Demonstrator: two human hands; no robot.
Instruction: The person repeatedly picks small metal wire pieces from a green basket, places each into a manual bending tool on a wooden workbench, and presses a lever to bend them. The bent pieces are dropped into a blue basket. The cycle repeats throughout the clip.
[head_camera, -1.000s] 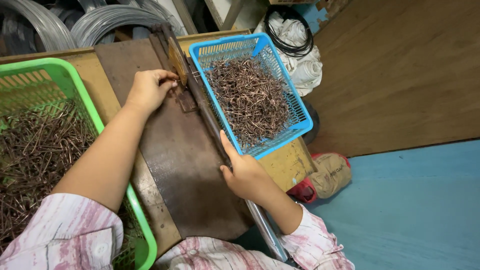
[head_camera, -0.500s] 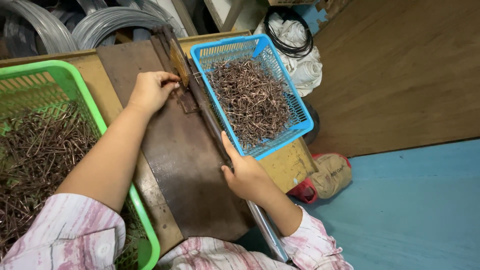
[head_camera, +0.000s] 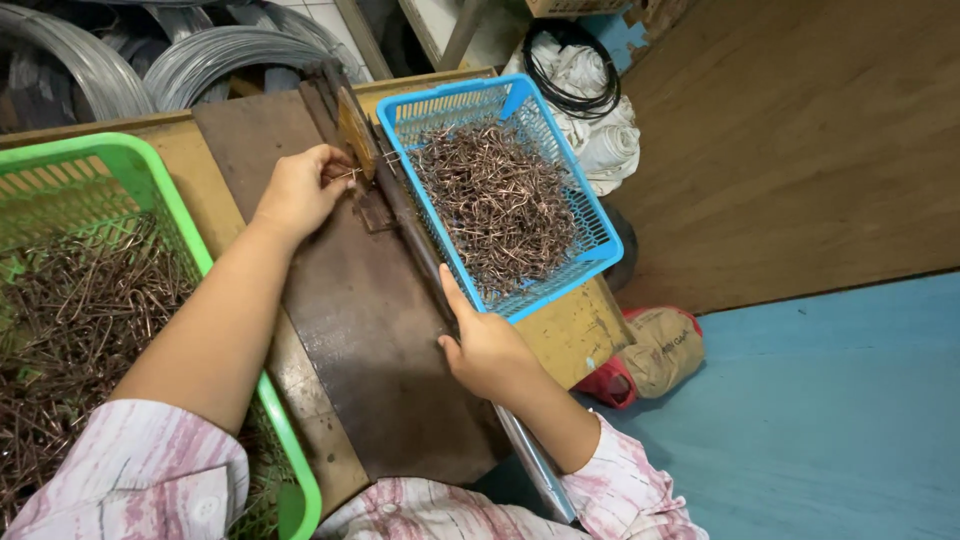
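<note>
Worn metal plate between green basket and blue basket

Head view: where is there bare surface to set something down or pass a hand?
The dark metal plate is bare between the left hand and the right hand. A small yellow bench patch lies free below the blue basket. Crowded: both baskets are full of wire pieces, the green basket fills the left side, and wire coils block the back.

Pink-and-white streaked sleeves

Blue floor, brown wooden panel.
</note>
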